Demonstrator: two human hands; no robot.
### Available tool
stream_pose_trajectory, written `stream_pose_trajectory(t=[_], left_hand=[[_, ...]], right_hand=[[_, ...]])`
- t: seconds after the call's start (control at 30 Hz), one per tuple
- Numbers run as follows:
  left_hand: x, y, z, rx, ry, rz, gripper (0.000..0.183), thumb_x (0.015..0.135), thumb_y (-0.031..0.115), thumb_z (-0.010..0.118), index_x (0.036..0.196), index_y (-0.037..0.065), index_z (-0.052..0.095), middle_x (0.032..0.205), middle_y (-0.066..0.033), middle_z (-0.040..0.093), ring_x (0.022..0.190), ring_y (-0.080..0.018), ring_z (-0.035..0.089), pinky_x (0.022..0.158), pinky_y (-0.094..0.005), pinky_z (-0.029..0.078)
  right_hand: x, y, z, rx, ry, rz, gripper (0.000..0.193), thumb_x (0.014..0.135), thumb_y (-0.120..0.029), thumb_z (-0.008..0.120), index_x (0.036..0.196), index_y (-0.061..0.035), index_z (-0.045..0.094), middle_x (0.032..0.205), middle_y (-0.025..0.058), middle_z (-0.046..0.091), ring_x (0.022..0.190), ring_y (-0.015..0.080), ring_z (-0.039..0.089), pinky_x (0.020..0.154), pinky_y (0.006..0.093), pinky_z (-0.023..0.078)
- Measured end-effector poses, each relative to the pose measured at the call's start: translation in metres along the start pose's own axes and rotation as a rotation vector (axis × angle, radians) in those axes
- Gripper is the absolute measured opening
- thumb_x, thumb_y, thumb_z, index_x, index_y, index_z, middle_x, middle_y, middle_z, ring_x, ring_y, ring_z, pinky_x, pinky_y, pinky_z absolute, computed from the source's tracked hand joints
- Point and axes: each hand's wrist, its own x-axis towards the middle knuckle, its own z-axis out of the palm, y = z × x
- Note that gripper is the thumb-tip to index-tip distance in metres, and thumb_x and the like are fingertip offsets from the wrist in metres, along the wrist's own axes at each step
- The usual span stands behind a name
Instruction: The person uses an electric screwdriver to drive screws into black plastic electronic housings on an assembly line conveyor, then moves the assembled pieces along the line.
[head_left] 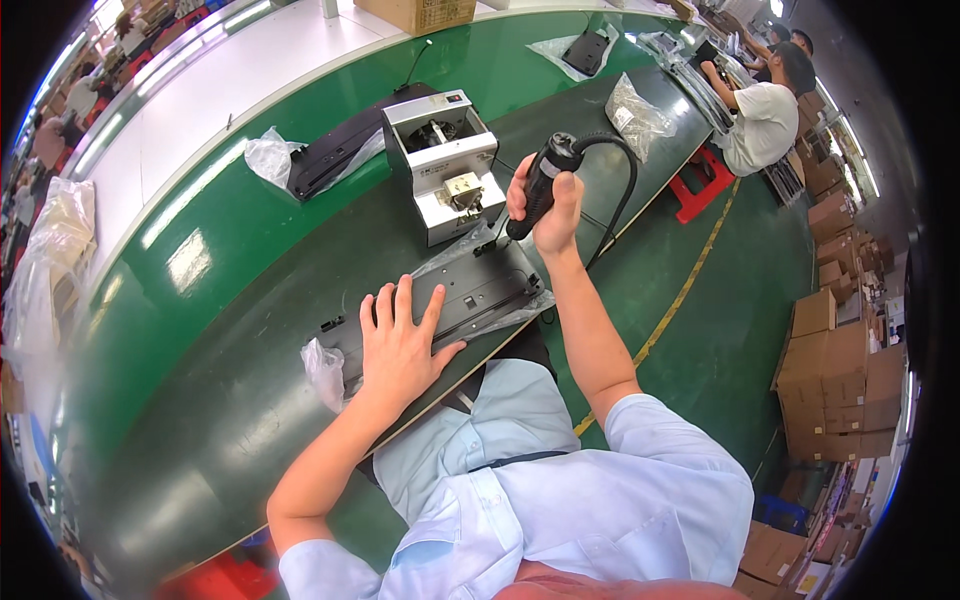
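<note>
With fingers wrapped round it, my right hand [560,215] holds a black corded electric screwdriver [541,185] above the right end of a black panel. That long black panel [470,290] lies on the bench on a clear plastic bag, with small black brackets at its corners. Spread flat, my left hand [400,335] rests on the panel's left part and covers some of it. Behind the panel stands a grey and silver screw feeder machine [440,165]. The screwdriver's tip is hard to make out.
Another black panel in plastic [335,155] lies left of the machine. A plastic bag [637,115] and a smaller bagged black part [585,52] lie farther off. A co-worker [765,115] sits at the bench's far right, near a red stool [702,185]. Cardboard boxes [840,370] are stacked at right.
</note>
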Motion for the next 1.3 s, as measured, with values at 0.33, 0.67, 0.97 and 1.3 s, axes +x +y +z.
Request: stream_pose_trajectory(t=[0.33, 0.67, 0.97, 1.3], left_hand=[[-0.003, 0.001, 0.002, -0.011, 0.015, 0.014, 0.079, 0.081, 0.055, 0.077, 0.147, 0.017, 0.057, 0.15, -0.025, 0.044, 0.134, -0.0429, 0.042, 0.113, -0.0607, 0.03], [-0.002, -0.001, 0.002, -0.041, 0.03, 0.026, 0.078, 0.08, 0.054, 0.078, 0.145, 0.015, 0.059, 0.148, -0.0256, 0.046, 0.133, -0.0432, 0.044, 0.113, -0.0597, 0.031], [-0.001, 0.0, 0.003, -0.007, 0.015, 0.007, 0.081, 0.079, 0.053, 0.081, 0.147, 0.017, 0.057, 0.149, -0.0241, 0.045, 0.134, -0.0426, 0.044, 0.112, -0.0601, 0.032], [0.0, 0.002, 0.004, 0.002, 0.001, 0.005, 0.081, 0.079, 0.052, 0.081, 0.148, 0.018, 0.056, 0.149, -0.0231, 0.044, 0.135, -0.0424, 0.043, 0.113, -0.0603, 0.031]], right_hand=[[0.025, -0.023, 0.054, 0.151, -0.098, -0.19, 0.08, 0.091, -0.08, 0.051, 0.108, -0.0024, 0.055, 0.069, 0.0076, 0.055, 0.058, 0.0184, 0.053, 0.056, 0.0337, 0.044], [-0.03, -0.038, 0.026, 0.082, -0.075, 0.033, 0.083, 0.089, -0.08, 0.054, 0.11, 0.0, 0.054, 0.069, 0.0083, 0.054, 0.055, 0.0169, 0.051, 0.054, 0.0324, 0.043], [-0.058, -0.071, -0.011, -0.01, -0.02, 0.019, 0.082, 0.092, -0.078, 0.051, 0.108, 0.0015, 0.051, 0.066, 0.008, 0.053, 0.052, 0.0155, 0.049, 0.051, 0.0314, 0.042], [-0.059, -0.045, -0.027, 0.013, -0.065, 0.094, 0.078, 0.092, -0.078, 0.052, 0.103, -0.0008, 0.052, 0.066, 0.0071, 0.053, 0.052, 0.0151, 0.05, 0.052, 0.0307, 0.043]])
